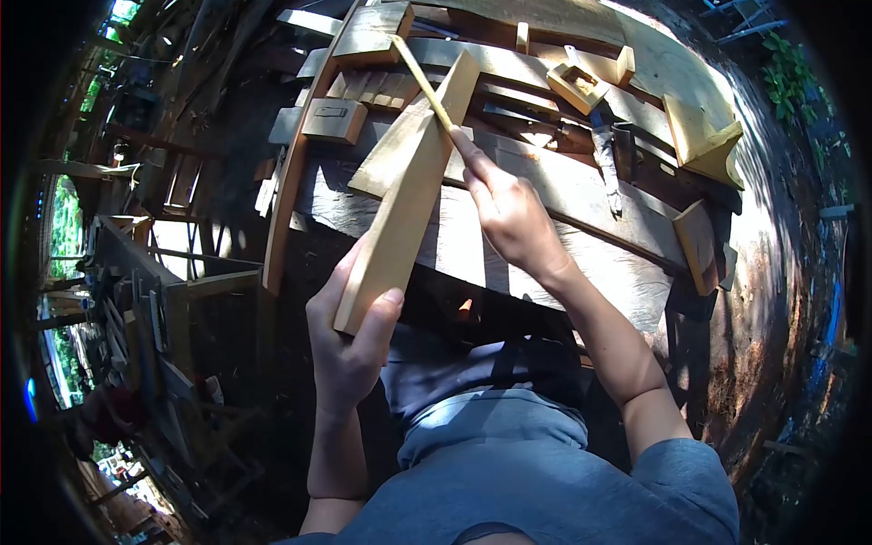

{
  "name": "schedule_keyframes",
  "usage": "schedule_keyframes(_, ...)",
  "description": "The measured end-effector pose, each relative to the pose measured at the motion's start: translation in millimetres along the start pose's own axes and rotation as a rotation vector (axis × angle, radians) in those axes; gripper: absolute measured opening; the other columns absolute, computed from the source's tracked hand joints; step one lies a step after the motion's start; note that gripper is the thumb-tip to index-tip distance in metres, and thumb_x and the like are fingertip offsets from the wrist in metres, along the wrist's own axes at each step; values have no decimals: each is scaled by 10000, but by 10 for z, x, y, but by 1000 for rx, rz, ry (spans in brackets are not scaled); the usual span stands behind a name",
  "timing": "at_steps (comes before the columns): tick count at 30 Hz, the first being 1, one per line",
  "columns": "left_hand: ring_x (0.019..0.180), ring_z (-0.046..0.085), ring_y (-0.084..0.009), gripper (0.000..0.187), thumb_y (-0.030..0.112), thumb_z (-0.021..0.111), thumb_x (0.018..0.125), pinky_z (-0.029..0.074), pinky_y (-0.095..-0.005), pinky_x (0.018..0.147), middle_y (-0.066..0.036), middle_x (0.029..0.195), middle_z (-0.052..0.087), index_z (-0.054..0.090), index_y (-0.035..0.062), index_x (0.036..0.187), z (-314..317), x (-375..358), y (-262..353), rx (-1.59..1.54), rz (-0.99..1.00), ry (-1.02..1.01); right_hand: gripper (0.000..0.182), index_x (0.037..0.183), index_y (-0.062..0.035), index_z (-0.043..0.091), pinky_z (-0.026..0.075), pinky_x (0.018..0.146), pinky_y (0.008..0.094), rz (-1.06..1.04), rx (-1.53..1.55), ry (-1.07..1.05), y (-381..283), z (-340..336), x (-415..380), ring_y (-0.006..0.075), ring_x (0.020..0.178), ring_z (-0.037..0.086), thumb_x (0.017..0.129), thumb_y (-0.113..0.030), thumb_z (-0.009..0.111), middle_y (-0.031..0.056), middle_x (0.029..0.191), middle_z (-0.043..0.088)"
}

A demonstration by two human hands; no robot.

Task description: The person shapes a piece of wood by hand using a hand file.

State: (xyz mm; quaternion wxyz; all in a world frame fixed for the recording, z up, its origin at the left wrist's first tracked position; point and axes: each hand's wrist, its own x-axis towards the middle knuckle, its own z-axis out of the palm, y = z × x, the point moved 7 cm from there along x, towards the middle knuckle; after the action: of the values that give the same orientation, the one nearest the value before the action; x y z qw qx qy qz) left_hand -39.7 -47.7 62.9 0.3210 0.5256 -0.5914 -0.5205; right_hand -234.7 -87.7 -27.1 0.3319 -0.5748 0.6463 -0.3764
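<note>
My left hand is closed around the lower end of a long wooden board, thumb on the near edge and fingers on the far side. The board tilts up and away over the workbench. My right hand pinches a thin yellow stick, its index finger stretched along it. That stick slants up to the left across the board's upper part. Whether it is a rule or a plain wood strip I cannot tell. Behind the board, a pale flat wood piece lies on the bench.
The workbench bears a wooden block with a slot, a small hollowed wooden box, a narrow worn tool and angled wood pieces at the right. A long upright plank borders its left side. Wooden frames stand further left.
</note>
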Motion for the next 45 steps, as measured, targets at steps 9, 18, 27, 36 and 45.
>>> schedule_keyframes(9,430,430,-6,469,33,567,845,330,-181,351,-14,695,567,528,-67,1302,-24,42,28,-36,-38,4,487,1438,-105,403,501,758,524,70,0,-26,56,-59,300,447,811,643,966,-224,415,329,850,623)
schedule_keyframes(18,436,456,-19,489,27,554,839,365,-176,356,-28,697,577,509,-78,1314,-8,43,110,82,64,-3,472,1429,-95,423,495,825,501,-88,89,134,284,-110,632,459,910,634,980,-237,384,300,966,645)
schedule_keyframes(27,451,482,-33,466,55,573,832,398,-186,368,-42,723,588,536,-87,1275,-37,90,43,-54,-63,-10,459,1425,-36,420,419,1003,386,-57,264,45,-133,107,-164,374,1255,525,1002,-212,392,269,1272,584)
schedule_keyframes(36,574,585,-93,416,56,604,822,522,-219,495,-92,780,609,560,-108,1202,-205,62,-88,-72,-32,95,422,1349,-9,485,521,789,479,116,-35,-85,49,-81,542,454,910,633,958,-147,404,348,1001,608)
schedule_keyframes(45,607,587,-93,422,54,597,808,524,-236,535,-109,823,636,572,-104,1199,-163,114,45,-16,14,28,458,1438,-39,401,409,1043,357,91,121,-46,188,-49,537,351,1212,564,1010,-202,395,255,1318,549)
